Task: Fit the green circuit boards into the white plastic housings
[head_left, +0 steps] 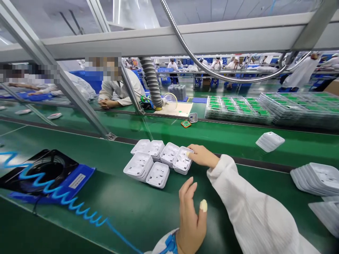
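Several short stacks of white plastic housings [138, 165] stand together on the green bench. My right hand [202, 155] grips the rightmost stack of white housings [182, 158], with fingers at its back edge and a covered fingertip on the top piece. Nearer to me, my left hand [192, 215] is raised over the bench with fingers apart and nothing in it. Its thumb wears a pale yellow cover, and a blue band [171, 244] with a coiled cord circles the wrist.
A black fan [50, 169] on a blue tray lies left. Leaning housing stacks [315, 178] stand right. Beyond the belt [225, 137] are trays of green boards [235, 107]. Metal bars [74, 95] cross above; a person [120, 86] sits opposite.
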A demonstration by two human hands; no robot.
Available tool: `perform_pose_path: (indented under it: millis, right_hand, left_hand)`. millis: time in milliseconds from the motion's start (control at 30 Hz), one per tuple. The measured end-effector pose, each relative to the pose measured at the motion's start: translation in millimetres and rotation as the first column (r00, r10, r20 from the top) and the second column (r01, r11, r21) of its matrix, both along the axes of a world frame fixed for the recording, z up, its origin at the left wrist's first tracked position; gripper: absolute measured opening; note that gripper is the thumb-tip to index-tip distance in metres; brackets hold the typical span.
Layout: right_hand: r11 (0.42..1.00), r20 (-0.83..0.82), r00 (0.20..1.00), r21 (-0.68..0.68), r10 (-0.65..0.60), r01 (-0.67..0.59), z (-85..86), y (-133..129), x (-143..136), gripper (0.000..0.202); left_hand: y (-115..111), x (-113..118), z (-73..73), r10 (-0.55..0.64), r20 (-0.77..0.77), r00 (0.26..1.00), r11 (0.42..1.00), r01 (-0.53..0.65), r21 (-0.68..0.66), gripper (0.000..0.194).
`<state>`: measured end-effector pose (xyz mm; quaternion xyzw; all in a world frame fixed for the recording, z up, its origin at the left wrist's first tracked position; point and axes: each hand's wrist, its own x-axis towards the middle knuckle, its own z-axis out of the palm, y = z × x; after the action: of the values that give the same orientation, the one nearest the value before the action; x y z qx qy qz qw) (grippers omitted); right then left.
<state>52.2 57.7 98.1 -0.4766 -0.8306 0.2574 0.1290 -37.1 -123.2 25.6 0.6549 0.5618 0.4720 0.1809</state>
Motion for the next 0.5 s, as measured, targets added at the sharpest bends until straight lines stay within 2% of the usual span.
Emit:
perform_pose_path:
  millis: [100,200,267,333,400,433,500]
  right_hand:
    - [0.997,0.16,0.986,0.074,-0.047,0.036,-4.1,4,-19,0.028]
    - [0.991,0.119,0.99,0.118,-0.069,0.055,-13.3,0,-21,0.035]
    - [0.985,0.027,0.996,0.154,-0.09,0.084,-20.1,1,-8,0.039]
    - [0.965,-0.075,0.987,0.212,-0.14,0.153,-27.7,9,20,0.042]
    - [0.91,-0.124,0.963,0.318,-0.238,0.265,-36.0,25,62,0.046]
    - [0.856,-0.118,0.943,0.396,-0.311,0.332,-40.2,34,88,0.051]
    - [0.689,-0.12,0.861,0.549,-0.494,0.472,-48.1,52,146,0.058]
  left_hand:
    - [1,1,1.6,-0.055,-0.029,0.998,0.997,0.053,-0.049,0.042]
    - [3,0,2.8,-0.111,-0.05,0.993,0.993,0.108,-0.057,0.041]
    - [5,0,3.0,-0.146,-0.068,0.987,0.988,0.143,-0.05,0.042]
    - [10,2,2.3,-0.192,-0.091,0.977,0.981,0.189,-0.039,0.044]
    - [14,5,0.3,-0.246,-0.11,0.963,0.969,0.243,-0.046,0.045]
    - [16,7,-1.4,-0.27,-0.113,0.956,0.962,0.265,-0.059,0.045]
    - [19,11,-6.0,-0.307,-0.102,0.946,0.949,0.296,-0.106,0.044]
